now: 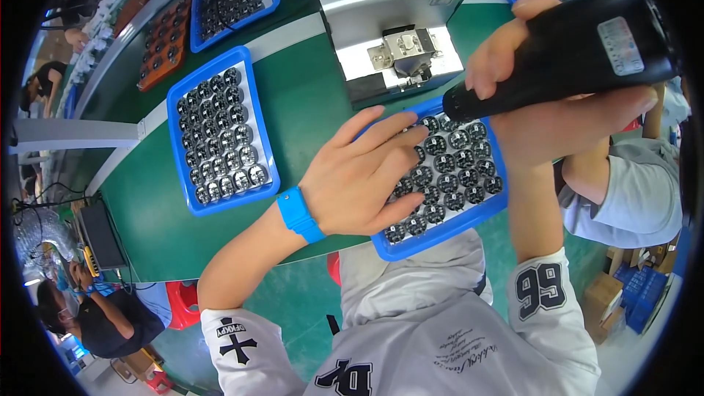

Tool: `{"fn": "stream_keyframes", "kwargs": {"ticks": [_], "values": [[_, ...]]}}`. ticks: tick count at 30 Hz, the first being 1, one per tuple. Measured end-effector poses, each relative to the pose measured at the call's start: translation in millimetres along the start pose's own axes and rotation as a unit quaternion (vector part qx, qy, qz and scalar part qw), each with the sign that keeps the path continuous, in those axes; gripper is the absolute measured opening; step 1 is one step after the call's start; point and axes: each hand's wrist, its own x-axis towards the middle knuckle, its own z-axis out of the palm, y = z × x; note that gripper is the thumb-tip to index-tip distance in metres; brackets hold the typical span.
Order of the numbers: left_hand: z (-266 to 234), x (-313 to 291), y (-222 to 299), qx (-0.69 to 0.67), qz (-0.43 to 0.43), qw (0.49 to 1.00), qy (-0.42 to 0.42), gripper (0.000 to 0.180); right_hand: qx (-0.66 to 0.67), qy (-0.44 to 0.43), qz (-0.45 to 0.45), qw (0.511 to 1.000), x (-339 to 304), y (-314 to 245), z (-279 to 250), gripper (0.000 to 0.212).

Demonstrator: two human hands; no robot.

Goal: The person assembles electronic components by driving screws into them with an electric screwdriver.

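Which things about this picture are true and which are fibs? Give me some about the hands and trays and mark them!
1. The right hand holds a black handheld device. True.
2. The left hand is over a blue tray. True.
3. The wristband is on the right wrist. False: the blue wristband is on the same arm as the left hand.
4. The table is yellow. False: it's a green table.
5. The round parts are pink. False: they're dark and shiny.
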Motion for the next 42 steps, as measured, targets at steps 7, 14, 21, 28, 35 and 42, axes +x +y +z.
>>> {"fn": "stream_keyframes", "kwargs": {"ticks": [7, 14, 21, 28, 35, 42], "values": [[4, 15, -3, 0.029, -0.003, 0.998, -0.054, 0.041, 0.075, -0.019, 0.020, 0.997, -3, 15, 1, 0.127], [6, 14, -7, 0.030, -0.006, 0.998, -0.050, 0.039, 0.067, 0.113, 0.097, 0.987, -3, 13, 20, 0.131], [5, 11, -9, 0.026, -0.019, 0.998, -0.050, 0.037, -0.044, 0.099, 0.102, 0.989, -4, 19, 23, 0.130], [8, 10, -10, 0.024, -0.020, 0.998, -0.045, 0.040, -0.029, 0.052, 0.130, 0.990, -5, 23, 23, 0.130], [8, 12, -8, 0.030, -0.035, 0.997, -0.054, 0.040, -0.069, 0.042, 0.162, 0.983, -3, 19, 23, 0.126], [9, 13, -6, 0.033, -0.035, 0.998, -0.044, 0.040, -0.103, 0.082, 0.121, 0.984, -11, 21, 31, 0.124]]}}
